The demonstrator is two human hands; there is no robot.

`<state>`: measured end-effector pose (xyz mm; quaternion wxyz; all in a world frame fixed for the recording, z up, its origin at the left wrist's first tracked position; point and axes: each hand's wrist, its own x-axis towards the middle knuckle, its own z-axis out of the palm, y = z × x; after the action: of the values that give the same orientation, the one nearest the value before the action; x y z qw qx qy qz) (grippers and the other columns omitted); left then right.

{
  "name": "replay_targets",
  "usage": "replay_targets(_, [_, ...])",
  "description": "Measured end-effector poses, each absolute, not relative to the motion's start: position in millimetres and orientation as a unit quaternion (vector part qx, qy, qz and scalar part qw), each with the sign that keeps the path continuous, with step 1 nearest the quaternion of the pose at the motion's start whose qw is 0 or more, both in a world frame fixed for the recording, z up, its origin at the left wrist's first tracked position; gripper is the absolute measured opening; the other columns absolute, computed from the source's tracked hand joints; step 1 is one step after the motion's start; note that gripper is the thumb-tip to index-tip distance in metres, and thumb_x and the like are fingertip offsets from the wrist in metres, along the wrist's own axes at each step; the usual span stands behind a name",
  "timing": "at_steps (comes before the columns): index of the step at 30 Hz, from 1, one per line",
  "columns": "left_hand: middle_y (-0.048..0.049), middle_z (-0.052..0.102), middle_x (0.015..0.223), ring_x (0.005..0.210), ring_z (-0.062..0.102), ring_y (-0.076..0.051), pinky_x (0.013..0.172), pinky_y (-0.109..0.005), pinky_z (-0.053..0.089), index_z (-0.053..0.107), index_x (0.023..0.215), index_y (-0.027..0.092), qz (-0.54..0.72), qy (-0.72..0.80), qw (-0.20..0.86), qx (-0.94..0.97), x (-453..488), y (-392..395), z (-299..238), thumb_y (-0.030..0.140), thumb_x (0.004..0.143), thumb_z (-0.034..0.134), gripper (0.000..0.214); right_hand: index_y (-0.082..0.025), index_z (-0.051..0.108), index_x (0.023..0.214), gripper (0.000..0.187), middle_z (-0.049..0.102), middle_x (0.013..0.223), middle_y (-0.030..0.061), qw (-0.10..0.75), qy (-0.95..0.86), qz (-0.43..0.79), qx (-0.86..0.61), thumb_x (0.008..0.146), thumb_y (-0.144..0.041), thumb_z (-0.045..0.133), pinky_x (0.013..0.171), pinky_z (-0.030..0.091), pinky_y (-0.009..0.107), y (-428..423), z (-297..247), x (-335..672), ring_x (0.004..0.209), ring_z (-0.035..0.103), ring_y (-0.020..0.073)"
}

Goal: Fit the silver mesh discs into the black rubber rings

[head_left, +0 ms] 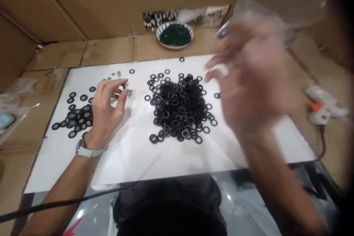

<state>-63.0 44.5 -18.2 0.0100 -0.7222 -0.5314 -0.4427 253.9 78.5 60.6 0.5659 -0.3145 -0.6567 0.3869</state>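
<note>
My left hand [106, 105], with a watch [90, 150] on its wrist, pinches a small black ring [124, 86] between thumb and fingertips. Beside and partly under it lies a heap of black rings with grey centres [80, 118]. Several small grey discs [118, 73] lie just past its fingers. A large pile of plain black rings [179, 107] covers the middle of the white board [132, 162]. My right hand [249, 70] is raised to the right of that pile, badly smeared by motion. A shiny bit [222, 30] shows at its upper fingers; I cannot make out what it is.
A striped-rim bowl [158, 37] of dark green material stands behind the board, before a cut-out in the cardboard wall [110, 0]. To the right lies a white and orange device with a cord [319, 114]. A black cable [61, 203] crosses the lower left.
</note>
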Motion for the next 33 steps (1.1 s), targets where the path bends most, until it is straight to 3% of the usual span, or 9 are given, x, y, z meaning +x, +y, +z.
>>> replay_targets(3, [-0.0098, 0.071, 0.124, 0.090, 0.073, -0.021, 0.081, -0.040, 0.063, 0.073, 0.137, 0.027, -0.475, -0.537, 0.008, -0.697, -67.7, 48.9, -19.9, 0.040, 0.114, 0.063, 0.028, -0.025, 0.073, 0.119, 0.016, 0.077, 0.122, 0.0035, 0.544, -0.683, 0.381, -0.303, 0.105, -0.026, 0.067, 0.084, 0.060, 0.033, 74.4, 50.6, 228.8, 0.105, 0.072, 0.0188])
replay_targets(7, [-0.0108, 0.069, 0.126, 0.085, 0.072, -0.020, 0.079, -0.039, 0.060, 0.070, 0.135, 0.026, -0.548, -0.550, 0.017, -0.630, -76.7, 53.3, -21.6, 0.046, 0.116, 0.058, 0.030, -0.022, 0.075, 0.115, 0.016, 0.080, 0.118, 0.0042, 0.377, -0.786, 0.326, -0.366, 0.107, -0.028, 0.063, 0.095, 0.058, 0.036, 95.2, 36.5, 192.6, 0.108, 0.073, 0.0206])
replay_targets(12, [-0.0119, 0.067, 0.128, 0.087, 0.070, -0.019, 0.087, -0.040, 0.058, 0.064, 0.137, 0.024, -0.594, -0.555, 0.064, -0.579, -87.4, 56.6, -25.7, 0.054, 0.118, 0.050, 0.039, -0.017, 0.078, 0.107, 0.013, 0.082, 0.107, 0.0057, 0.247, -0.851, 0.306, -0.349, 0.099, -0.010, 0.071, 0.097, 0.059, 0.038, 134.1, 22.8, 144.0, 0.101, 0.076, 0.0215])
replay_targets(14, [-0.0123, 0.065, 0.128, 0.092, 0.069, -0.020, 0.090, -0.040, 0.057, 0.063, 0.136, 0.022, -0.601, -0.558, 0.079, -0.566, -90.9, 58.3, -27.7, 0.058, 0.118, 0.047, 0.043, -0.015, 0.078, 0.110, 0.009, 0.080, 0.107, 0.0060, 0.195, -0.870, 0.297, -0.341, 0.101, -0.015, 0.076, 0.098, 0.062, 0.041, 148.0, 16.1, 123.7, 0.101, 0.076, 0.0219])
replay_targets(18, [-0.0140, 0.064, 0.129, 0.110, 0.070, -0.024, 0.099, -0.041, 0.056, 0.063, 0.136, 0.021, -0.613, -0.559, 0.091, -0.551, -96.4, 60.1, -28.4, 0.061, 0.118, 0.043, 0.048, -0.016, 0.074, 0.125, 0.028, 0.076, 0.126, 0.0087, 0.101, -0.900, 0.283, -0.316, 0.108, -0.038, 0.076, 0.099, 0.067, 0.045, 167.4, 1.6, 87.6, 0.111, 0.076, 0.0234])
replay_targets(26, [-0.0166, 0.063, 0.136, 0.122, 0.068, -0.027, 0.102, -0.042, 0.055, 0.063, 0.138, 0.021, -0.636, -0.557, 0.100, -0.524, -102.6, 56.2, -18.8, 0.055, 0.119, 0.045, 0.043, -0.016, 0.072, 0.132, 0.035, 0.075, 0.132, 0.0098, 0.023, -0.924, 0.261, -0.277, 0.108, -0.041, 0.076, 0.098, 0.067, 0.046, 175.9, -9.5, 48.6, 0.114, 0.076, 0.0252])
replay_targets(30, [-0.0168, 0.064, 0.134, 0.118, 0.068, -0.027, 0.107, -0.045, 0.053, 0.064, 0.137, 0.020, -0.635, -0.555, 0.105, -0.527, -101.2, 53.5, -15.6, 0.048, 0.119, 0.046, 0.037, -0.016, 0.072, 0.134, 0.036, 0.074, 0.134, 0.0101, 0.011, -0.923, 0.268, -0.274, 0.108, -0.042, 0.076, 0.101, 0.067, 0.047, 174.5, -10.6, 41.8, 0.117, 0.075, 0.0264])
replay_targets(33, [-0.0155, 0.065, 0.131, 0.109, 0.069, -0.025, 0.100, -0.042, 0.055, 0.065, 0.135, 0.020, -0.625, -0.549, 0.097, -0.546, -94.1, 50.6, -13.3, 0.045, 0.118, 0.048, 0.035, -0.017, 0.072, 0.134, 0.035, 0.074, 0.134, 0.0099, 0.000, -0.918, 0.288, -0.272, 0.109, -0.042, 0.075, 0.100, 0.067, 0.046, 174.2, -12.0, 40.4, 0.115, 0.075, 0.0259])
